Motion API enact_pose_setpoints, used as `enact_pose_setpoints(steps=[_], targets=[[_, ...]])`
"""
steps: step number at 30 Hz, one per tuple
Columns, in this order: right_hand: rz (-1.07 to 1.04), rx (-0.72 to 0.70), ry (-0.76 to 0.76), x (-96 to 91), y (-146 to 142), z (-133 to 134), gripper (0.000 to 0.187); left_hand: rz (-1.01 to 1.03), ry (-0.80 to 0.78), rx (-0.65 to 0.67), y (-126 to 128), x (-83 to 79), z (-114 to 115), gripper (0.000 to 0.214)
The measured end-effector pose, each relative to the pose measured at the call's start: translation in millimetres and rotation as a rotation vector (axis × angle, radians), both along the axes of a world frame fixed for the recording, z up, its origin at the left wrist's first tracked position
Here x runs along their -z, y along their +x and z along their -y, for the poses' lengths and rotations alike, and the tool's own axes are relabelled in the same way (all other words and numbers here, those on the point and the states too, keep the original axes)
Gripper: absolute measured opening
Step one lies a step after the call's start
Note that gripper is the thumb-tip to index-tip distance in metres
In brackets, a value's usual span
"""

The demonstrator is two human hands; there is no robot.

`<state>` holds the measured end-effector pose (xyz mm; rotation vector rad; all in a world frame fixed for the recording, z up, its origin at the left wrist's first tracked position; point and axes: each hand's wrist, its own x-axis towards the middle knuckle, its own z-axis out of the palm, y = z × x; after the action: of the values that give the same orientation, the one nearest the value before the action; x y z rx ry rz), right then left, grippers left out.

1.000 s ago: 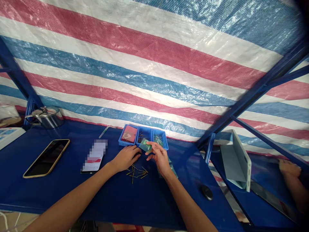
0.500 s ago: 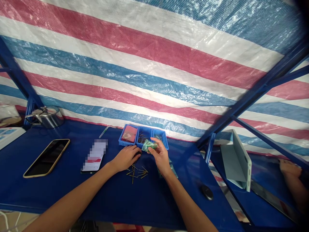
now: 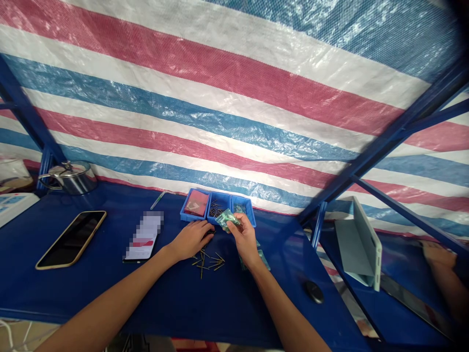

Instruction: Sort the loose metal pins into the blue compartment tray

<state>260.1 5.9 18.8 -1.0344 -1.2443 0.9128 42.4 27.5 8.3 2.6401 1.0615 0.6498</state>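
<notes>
My right hand [image 3: 245, 237] pinches a small green circuit board [image 3: 227, 218] and holds it up just in front of the blue three-compartment tray [image 3: 217, 206]. My left hand [image 3: 190, 238] rests curled on the blue table [image 3: 183, 293], knuckles up, its fingertips near the tray's front edge; what they hold, if anything, is hidden. Several thin brass pins [image 3: 208, 260] lie scattered on the table between my two hands. More green boards [image 3: 262, 254] lie partly hidden under my right wrist.
A phone [image 3: 71, 238] lies at the left, a second device with a white screen [image 3: 143, 235] beside it. A steel pot [image 3: 69, 177] stands at the back left. A small black disc [image 3: 314, 291] lies right. A propped tablet [image 3: 361, 243] and another person's hand [image 3: 437, 254] are far right.
My right hand has moved forward toward the tray and closed more tightly on the green board, turning it. My left hand has stayed put.
</notes>
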Motion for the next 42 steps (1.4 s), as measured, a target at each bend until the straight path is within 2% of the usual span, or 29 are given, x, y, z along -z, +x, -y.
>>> enact_pose_setpoints(steps=[9,18,26,32,42], targets=[[0.017,0.077,0.007,6.8,2.7,-3.7,0.026,0.003,0.0,-0.003,0.3,1.0,-0.6,0.02],[0.047,0.099,0.009,5.9,3.5,-3.1,0.022,0.013,-0.005,-0.002,-0.2,1.2,-0.6,0.021],[0.075,0.074,-0.012,6.7,4.6,-2.1,0.028,0.015,-0.001,0.0,-0.1,2.4,-1.3,0.022],[0.068,0.005,0.017,0.4,2.7,-0.3,0.028,0.012,0.0,0.005,-0.2,1.2,-1.5,0.023],[0.03,0.005,-0.009,1.7,3.8,-1.4,0.034,0.021,-0.005,0.006,-0.1,0.0,-0.4,0.023]])
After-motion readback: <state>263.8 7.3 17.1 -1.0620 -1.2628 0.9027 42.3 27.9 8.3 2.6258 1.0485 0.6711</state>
